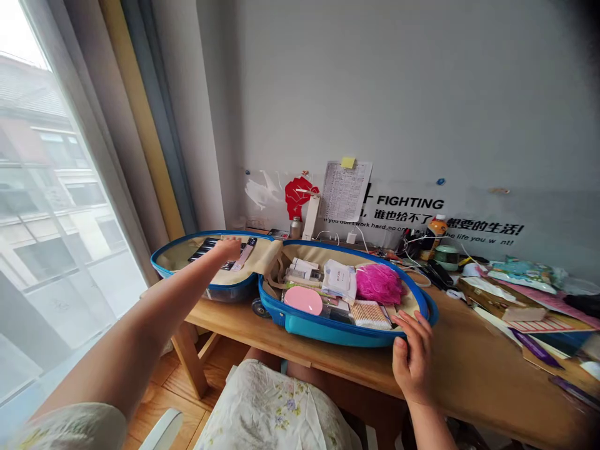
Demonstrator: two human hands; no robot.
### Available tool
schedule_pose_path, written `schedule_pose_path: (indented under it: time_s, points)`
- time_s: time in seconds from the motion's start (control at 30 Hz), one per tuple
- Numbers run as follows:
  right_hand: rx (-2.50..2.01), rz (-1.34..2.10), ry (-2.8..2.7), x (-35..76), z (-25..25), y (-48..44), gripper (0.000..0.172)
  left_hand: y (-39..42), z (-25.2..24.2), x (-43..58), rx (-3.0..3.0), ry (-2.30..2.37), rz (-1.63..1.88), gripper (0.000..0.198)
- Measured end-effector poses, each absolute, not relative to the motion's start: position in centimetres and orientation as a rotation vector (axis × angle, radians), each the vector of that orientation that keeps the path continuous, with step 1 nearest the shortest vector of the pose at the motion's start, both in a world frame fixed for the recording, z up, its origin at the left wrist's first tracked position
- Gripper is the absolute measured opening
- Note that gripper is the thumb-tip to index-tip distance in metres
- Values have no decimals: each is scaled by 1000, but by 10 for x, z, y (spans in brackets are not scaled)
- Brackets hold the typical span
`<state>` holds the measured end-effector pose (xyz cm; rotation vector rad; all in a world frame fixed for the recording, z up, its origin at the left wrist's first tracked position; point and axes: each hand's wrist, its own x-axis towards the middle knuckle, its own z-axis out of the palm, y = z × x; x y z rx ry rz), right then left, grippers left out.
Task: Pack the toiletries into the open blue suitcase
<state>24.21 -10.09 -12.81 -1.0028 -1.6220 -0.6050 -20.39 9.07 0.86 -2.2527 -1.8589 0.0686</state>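
Note:
A blue suitcase [323, 331] lies unfolded on the table, both halves facing up. My left hand [229, 249] reaches into its left half, fingers curled down at flat black packs [205, 249]; whatever they grip is hidden. Beside that hand lies a pale pink strip with a dark end [244, 255]. At the right half's near right corner, my right hand [415, 340] rests its spread fingers on the rim, holding nothing. Inside that half sit a pink oval case [303, 300], a pack of cotton swabs [370, 314], a white packet [339, 280] and a bright pink mesh bundle [379, 283].
The wooden table [469, 381] extends right, with papers, a purple pen-like item [537, 347] and packets on it. An orange-labelled bottle [434, 236] and a green jar [446, 257] stand by the wall. Curtains [140, 112] and a window are on the left.

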Motion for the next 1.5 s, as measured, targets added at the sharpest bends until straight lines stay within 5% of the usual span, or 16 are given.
schedule_pose_path:
  time_s: [0.1,0.3,0.5,1.13,1.33,1.5]
  points:
    - [-1001,-607,-1621,243,-129,-101,32,90,-12,-243,-2142,-1994,281,46]
    - [-1025,-568,-1613,243,-130,-101,33,96,-44,-259,-2186,-1898,440,91]
    - [-1022,-595,-1604,242,-130,-101,32,106,-41,-258,-2188,-1829,467,96]
    - [-999,-603,-1625,242,-128,-101,32,59,25,-251,-2081,-1976,98,58]
    - [-992,-575,-1610,242,-128,-101,32,25,57,-206,-2330,-1496,4,72]
    - [-996,-630,-1614,241,-128,-100,32,24,48,-149,-2646,-1055,7,60]
